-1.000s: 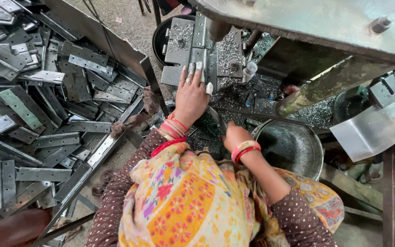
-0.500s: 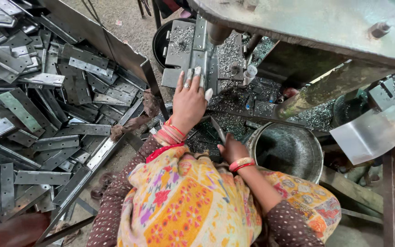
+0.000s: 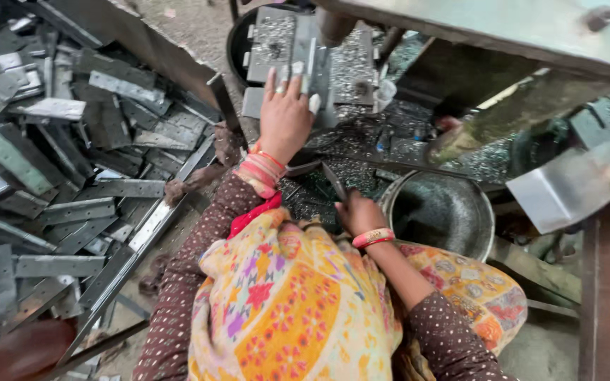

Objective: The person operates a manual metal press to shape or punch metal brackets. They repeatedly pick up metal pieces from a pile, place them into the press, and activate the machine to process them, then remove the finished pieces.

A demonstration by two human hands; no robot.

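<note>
left hand (image 3: 285, 116) is laid flat, fingers spread, on the grey metal plate (image 3: 312, 53) under the press; right hand (image 3: 359, 212) is closed around a thin metal strip (image 3: 334, 182) beside the steel bowl (image 3: 439, 212)

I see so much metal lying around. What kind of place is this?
Probably a small metal workshop. A heap of punched metal strips lies on the floor, the left hand rests on a press die block, and a steel bowl sits nearby.

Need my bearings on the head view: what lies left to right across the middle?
Heap of flat grey punched metal plates → left hand on the grey press die block → right hand → round dark metal pan → bent shiny steel sheet.
</note>
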